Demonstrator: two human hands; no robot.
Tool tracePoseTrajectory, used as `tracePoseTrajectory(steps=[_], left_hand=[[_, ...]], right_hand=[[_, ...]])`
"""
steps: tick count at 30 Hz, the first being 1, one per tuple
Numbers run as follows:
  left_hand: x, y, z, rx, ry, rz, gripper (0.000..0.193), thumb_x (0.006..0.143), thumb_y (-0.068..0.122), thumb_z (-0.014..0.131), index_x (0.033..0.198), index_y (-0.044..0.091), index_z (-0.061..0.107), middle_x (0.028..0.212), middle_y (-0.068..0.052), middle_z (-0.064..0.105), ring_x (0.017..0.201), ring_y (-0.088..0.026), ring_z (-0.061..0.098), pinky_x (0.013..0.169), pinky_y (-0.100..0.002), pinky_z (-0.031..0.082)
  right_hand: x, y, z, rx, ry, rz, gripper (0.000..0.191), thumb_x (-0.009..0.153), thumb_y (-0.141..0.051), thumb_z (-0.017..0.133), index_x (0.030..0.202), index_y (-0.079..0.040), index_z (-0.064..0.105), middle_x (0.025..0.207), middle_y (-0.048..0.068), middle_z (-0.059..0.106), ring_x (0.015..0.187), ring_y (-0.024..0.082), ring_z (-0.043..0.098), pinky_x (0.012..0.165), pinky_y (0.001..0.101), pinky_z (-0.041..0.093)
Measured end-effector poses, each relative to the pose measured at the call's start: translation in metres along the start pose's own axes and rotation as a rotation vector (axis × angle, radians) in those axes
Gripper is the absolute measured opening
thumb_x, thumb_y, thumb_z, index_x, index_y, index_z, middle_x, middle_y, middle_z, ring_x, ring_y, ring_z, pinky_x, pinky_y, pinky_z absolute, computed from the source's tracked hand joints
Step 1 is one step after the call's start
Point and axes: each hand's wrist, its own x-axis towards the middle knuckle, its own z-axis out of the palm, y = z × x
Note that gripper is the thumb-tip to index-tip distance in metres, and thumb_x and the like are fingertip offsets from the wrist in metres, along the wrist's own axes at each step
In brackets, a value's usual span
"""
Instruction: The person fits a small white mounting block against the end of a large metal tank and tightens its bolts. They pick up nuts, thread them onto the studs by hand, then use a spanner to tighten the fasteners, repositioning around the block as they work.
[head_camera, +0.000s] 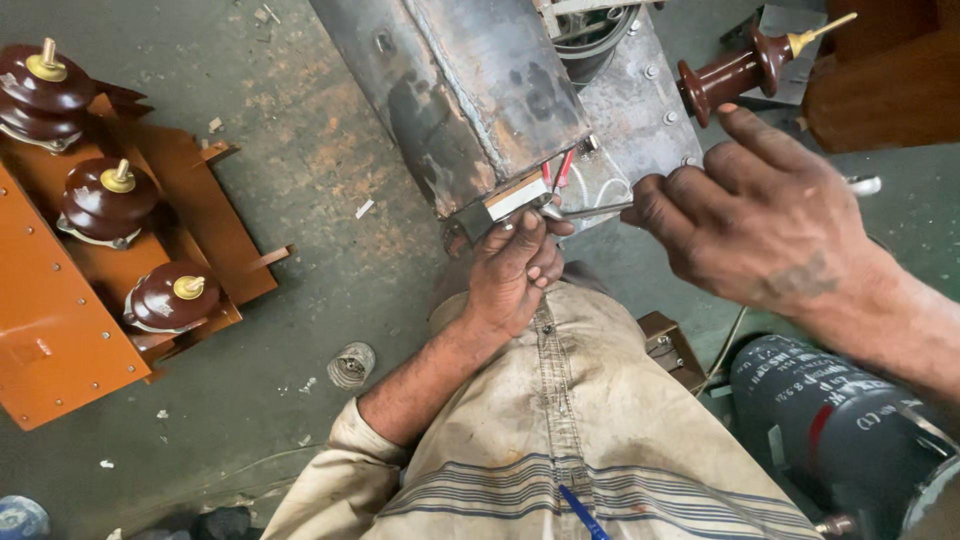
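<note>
3 glossy brown insulators (108, 200) with brass tips on an orange plate (50, 330); striped beige shirt (590, 440).

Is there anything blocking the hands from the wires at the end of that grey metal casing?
Nothing visible. The left hand already touches the casing's lower end, beside the red wires. The right hand holds a thin metal tool reaching there.

A worn, stained grey concrete floor (290, 160), littered w/ small chips and scraps, under flat, even light. At left, an orange metal cover (60, 330) carrying three dark brown porcelain insulators (105, 200) w/ brass tips; at right, a dark grey cylinder (840, 420), and wooden furniture (890, 80) in the top-right corner.
</note>
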Motion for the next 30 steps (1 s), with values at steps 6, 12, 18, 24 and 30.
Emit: tracePoseTrajectory(steps=[6,12,18,24,30], left_hand=[[-0.004,0.008,-0.013,0.131,-0.016,-0.09,0.025,0.107,0.023,0.065,0.124,0.004,0.063,0.112,-0.01,0.07,0.062,-0.003,0.042,0.06,-0.022,0.04],[-0.014,0.03,-0.05,0.64,-0.043,-0.188,0.034,0.103,0.016,0.067,0.135,0.004,0.064,0.111,-0.002,0.07,0.078,0.0,0.053,0.067,-0.019,0.044],[-0.001,0.078,-0.088,0.962,-0.214,-0.216,0.033,0.108,0.019,0.064,0.135,0.001,0.07,0.088,-0.001,0.065,0.074,-0.003,0.051,0.063,-0.021,0.043],[0.028,0.086,-0.075,0.787,-0.591,-0.39,0.043,0.112,0.035,0.047,0.141,0.005,0.06,0.12,-0.001,0.072,0.095,0.001,0.054,0.085,-0.019,0.046],[0.037,0.059,-0.051,0.405,-0.624,-0.624,0.05,0.11,0.037,0.052,0.149,0.006,0.055,0.123,-0.003,0.068,0.074,-0.004,0.041,0.068,-0.021,0.04]], right_hand=[[-0.027,0.02,0.105,0.701,0.094,0.143,0.015,0.092,-0.026,0.078,0.099,-0.012,0.077,0.079,0.003,0.067,0.078,0.023,0.063,0.126,0.0485,0.046],[-0.032,-0.105,0.224,1.469,0.463,0.61,0.03,0.108,-0.038,0.063,0.101,-0.009,0.07,0.092,0.003,0.07,0.089,0.016,0.067,0.132,0.0507,0.028],[0.022,-0.249,0.203,2.193,1.101,1.211,0.041,0.1,-0.045,0.07,0.113,-0.01,0.054,0.086,0.006,0.062,0.079,0.018,0.062,0.071,0.0323,0.05],[0.076,-0.322,0.092,1.921,0.936,1.753,0.034,0.108,-0.042,0.05,0.109,-0.008,0.049,0.064,0.004,0.049,0.045,0.012,0.041,0.051,0.0332,0.053],[0.046,-0.313,0.08,1.251,0.73,1.66,0.045,0.113,-0.044,0.042,0.09,-0.008,0.056,0.075,0.005,0.058,0.064,0.015,0.057,0.068,0.0318,0.057]])
